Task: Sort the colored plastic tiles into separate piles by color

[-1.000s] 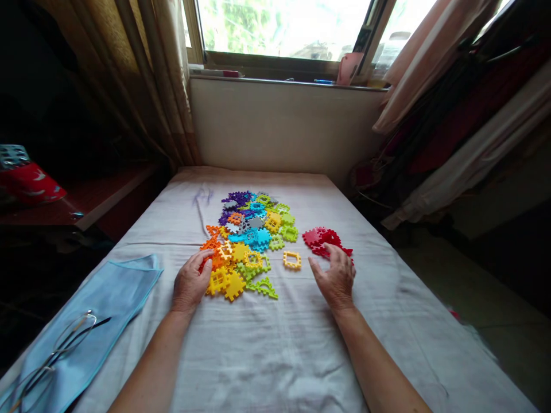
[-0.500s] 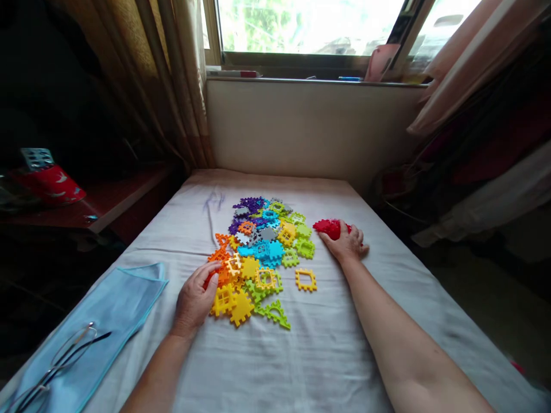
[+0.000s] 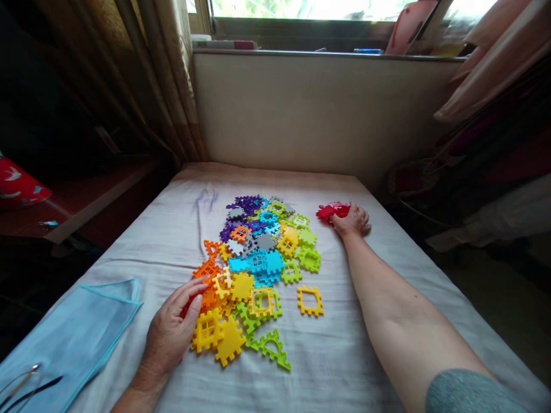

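Note:
A heap of toothed plastic building pieces [image 3: 258, 261] lies on a white-sheeted bed or table. My left hand [image 3: 170, 327] curls at the heap's near left side, beside orange pieces [image 3: 207, 268] and a yellow window piece [image 3: 207, 330]. Red shows between its thumb and fingers, mostly hidden by the hand. Out to the right, my right hand [image 3: 355, 221] is closed over a small cluster of red building pieces [image 3: 331, 212] resting on the sheet. A yellow square frame piece [image 3: 310, 301] lies alone between the heap and my right forearm.
A light blue cloth [image 3: 86, 321] with eyeglasses [image 3: 30, 384] on it lies at the left. A dark red side table [image 3: 77, 215] carries a red patterned object [image 3: 19, 183]. Behind are a low wall [image 3: 318, 115], a window and curtains [image 3: 166, 86]; clothes hang at the right.
The view has tilted down and come closer. My right hand and the red cluster sit slightly farther from the heap. My left hand stays at the heap's left edge, its fingers still around something red.

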A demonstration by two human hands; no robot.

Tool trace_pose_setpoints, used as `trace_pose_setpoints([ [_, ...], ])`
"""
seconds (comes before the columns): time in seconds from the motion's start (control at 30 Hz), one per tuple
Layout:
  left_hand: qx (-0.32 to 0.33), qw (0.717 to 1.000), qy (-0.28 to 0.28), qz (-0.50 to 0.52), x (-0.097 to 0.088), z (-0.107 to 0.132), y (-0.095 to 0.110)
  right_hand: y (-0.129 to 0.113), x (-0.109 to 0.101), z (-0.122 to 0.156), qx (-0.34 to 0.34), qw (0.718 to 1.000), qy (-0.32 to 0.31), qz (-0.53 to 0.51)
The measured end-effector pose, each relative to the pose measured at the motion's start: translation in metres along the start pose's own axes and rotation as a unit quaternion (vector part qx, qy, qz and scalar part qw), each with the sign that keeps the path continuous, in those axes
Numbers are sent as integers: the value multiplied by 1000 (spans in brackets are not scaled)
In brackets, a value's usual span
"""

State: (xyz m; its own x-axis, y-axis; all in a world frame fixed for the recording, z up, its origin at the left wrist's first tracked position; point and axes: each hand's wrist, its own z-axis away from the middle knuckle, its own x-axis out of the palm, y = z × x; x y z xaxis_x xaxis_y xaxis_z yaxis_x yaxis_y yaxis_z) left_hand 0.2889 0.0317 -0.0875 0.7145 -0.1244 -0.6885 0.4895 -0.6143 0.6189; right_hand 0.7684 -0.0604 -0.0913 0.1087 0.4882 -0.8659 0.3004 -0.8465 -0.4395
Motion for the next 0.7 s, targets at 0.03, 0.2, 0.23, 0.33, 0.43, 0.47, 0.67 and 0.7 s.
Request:
trace_pose_setpoints([
  [0.03,3,1000,0,1,0,0,0,2,-1,2,2,1000,11,-13],
  [0.2,20,1000,6,-1,0,-2,2,12,-5,19,-22,999,31,-23],
  [0.23,23,1000,6,0,0,-2,3,13,-6,21,-21,999,28,-16],
  [0.33,31,1000,6,0,1,-2,3,13,-8,25,-6,1000,6,3],
  [0.43,34,999,3,0,1,-2,3,13,-11,23,-25,1000,-6,-6],
  [0.47,34,999,3,-1,1,-2,2,13,-12,23,-37,999,-2,-15],
  [0.67,38,999,-2,-8,1,-2,3,11,-16,35,-193,981,27,12],
  [0.7,38,999,-5,-10,1,-2,4,10,-15,37,-230,973,12,30],
])
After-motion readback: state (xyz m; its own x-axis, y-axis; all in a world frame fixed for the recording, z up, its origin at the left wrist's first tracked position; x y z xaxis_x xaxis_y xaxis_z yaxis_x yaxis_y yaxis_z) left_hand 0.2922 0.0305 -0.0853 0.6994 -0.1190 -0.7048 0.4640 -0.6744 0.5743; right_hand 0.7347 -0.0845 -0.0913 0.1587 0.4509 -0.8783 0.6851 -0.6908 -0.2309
